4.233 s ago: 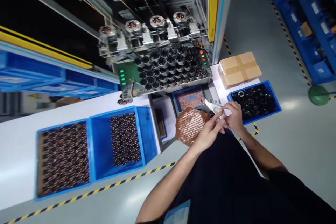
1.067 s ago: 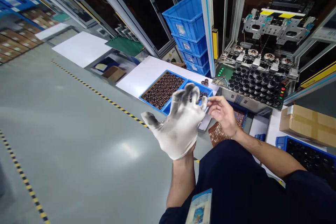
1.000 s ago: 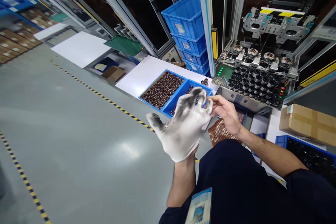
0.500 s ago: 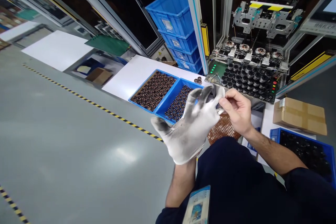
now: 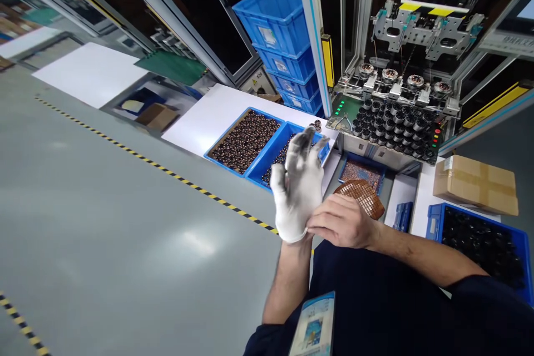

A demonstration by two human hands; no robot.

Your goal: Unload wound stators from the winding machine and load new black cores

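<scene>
My left hand wears a white glove with grey, soiled fingertips and is raised with its fingers spread, holding nothing. My bare right hand pinches the cuff of that glove at the left wrist. Both hands hover in front of my dark shirt, above the edge of the white bench. Beyond the left fingers lie two blue bins of small dark wound parts. A brown gridded tray sits just right of my hands.
A machine with a green fixture plate of black round parts stands behind. A blue bin of black parts and a cardboard box are at right. Stacked blue crates stand at the back. Grey floor with a striped line lies left.
My right hand has moved from the gloved fingertips down to the glove's cuff at the wrist. The left hand has turned more upright. Earlier the glove was off and held in both hands.
</scene>
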